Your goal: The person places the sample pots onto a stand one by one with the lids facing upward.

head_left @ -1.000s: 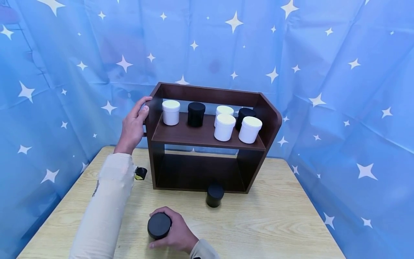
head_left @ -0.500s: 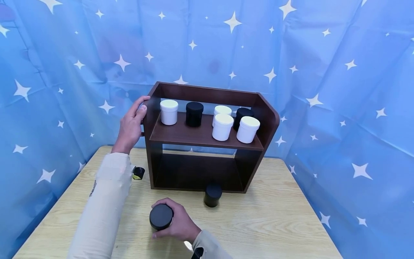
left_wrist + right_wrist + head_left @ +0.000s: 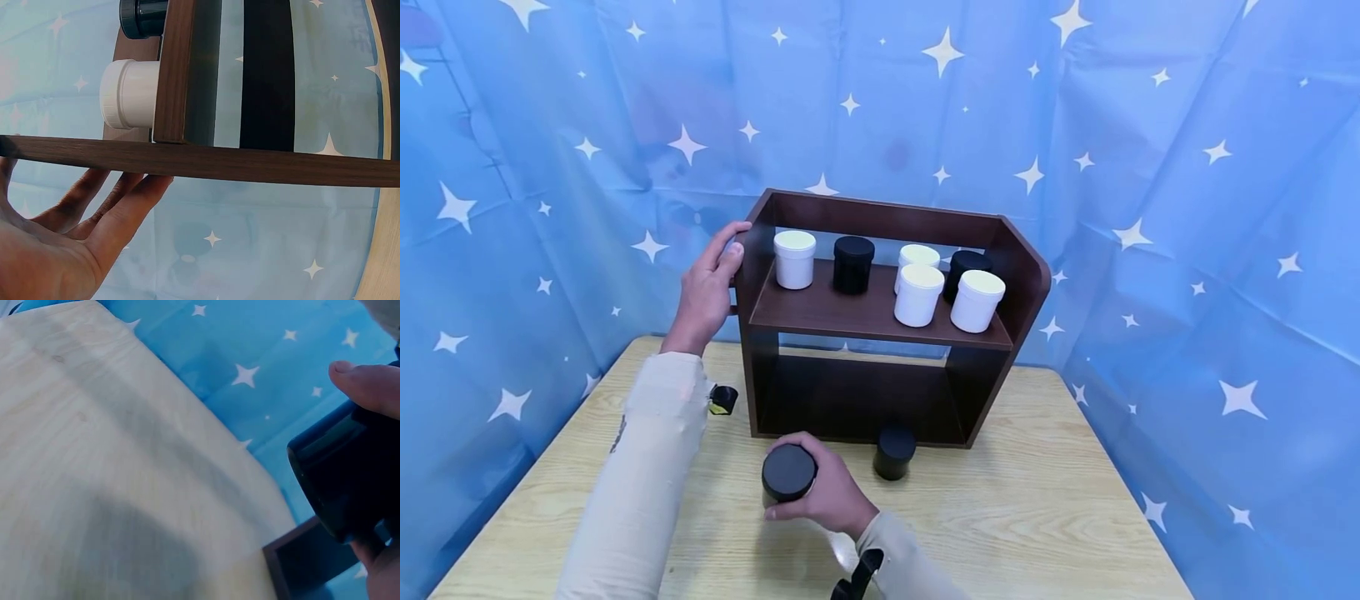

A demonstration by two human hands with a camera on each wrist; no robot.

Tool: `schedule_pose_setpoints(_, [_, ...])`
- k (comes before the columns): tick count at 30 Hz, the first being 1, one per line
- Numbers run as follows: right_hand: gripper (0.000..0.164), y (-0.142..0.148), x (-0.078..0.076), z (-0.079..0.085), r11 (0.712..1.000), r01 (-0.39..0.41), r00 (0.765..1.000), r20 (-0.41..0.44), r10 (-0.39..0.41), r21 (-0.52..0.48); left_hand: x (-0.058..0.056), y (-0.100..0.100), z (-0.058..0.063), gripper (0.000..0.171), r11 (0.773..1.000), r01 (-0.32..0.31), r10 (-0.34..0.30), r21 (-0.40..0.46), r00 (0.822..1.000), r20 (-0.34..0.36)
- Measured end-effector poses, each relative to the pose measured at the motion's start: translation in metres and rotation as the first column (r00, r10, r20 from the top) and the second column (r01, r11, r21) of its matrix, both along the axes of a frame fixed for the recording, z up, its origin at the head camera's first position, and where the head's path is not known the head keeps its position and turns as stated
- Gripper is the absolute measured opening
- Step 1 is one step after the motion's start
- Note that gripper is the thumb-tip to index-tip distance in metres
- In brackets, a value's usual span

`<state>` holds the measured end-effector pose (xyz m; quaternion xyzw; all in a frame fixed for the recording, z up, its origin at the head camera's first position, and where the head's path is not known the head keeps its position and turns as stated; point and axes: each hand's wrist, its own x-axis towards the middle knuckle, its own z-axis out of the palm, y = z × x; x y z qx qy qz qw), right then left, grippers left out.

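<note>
A dark brown two-tier shelf (image 3: 880, 333) stands on the table, with white and black lidded jars on its upper board. My left hand (image 3: 706, 287) rests against the shelf's left side panel. In the left wrist view, its extended fingers (image 3: 128, 215) touch the panel's outer face, near a white jar (image 3: 131, 94). My right hand (image 3: 835, 496) grips a black jar (image 3: 788, 473) around its sides, lid up, in front of the shelf. In the right wrist view, the same black jar (image 3: 350, 469) is off the tabletop, with the thumb (image 3: 369, 384) along it.
Another black jar (image 3: 894, 453) stands on the table at the shelf's front edge, right of the held one. The wooden table (image 3: 1037, 517) extends to both sides. A blue star-patterned curtain (image 3: 1187, 208) hangs behind and beside it.
My right hand has raised the black jar and carried it forward and slightly right, toward the shelf. The left hand keeps its place on the side panel.
</note>
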<state>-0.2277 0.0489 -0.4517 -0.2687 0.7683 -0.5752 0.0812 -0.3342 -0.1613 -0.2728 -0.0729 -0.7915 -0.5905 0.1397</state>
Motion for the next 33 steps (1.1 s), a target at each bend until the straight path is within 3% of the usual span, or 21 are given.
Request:
schedule_pose_setpoints(8, [0.073,0.007,-0.009,0.013,0.999,-0.014,0.998,-0.054,0.013,-0.03,0.001,0.0,0.001,0.046,1.0,-0.001,0.001,-0.004,1.0,-0.002])
schedule_pose_setpoints(17, [0.072,0.014,-0.015,0.025,0.999,0.024,0.999,-0.037,-0.022,0.046,0.0,0.0,0.001,0.044,1.0,0.0,0.0,-0.002,1.0,0.0])
schedule_pose_setpoints(33, [0.07,0.025,-0.027,0.055,0.998,0.017,0.997,-0.072,-0.012,0.066,0.001,-0.001,0.0,0.045,1.0,0.003,-0.003,-0.007,1.0,-0.004])
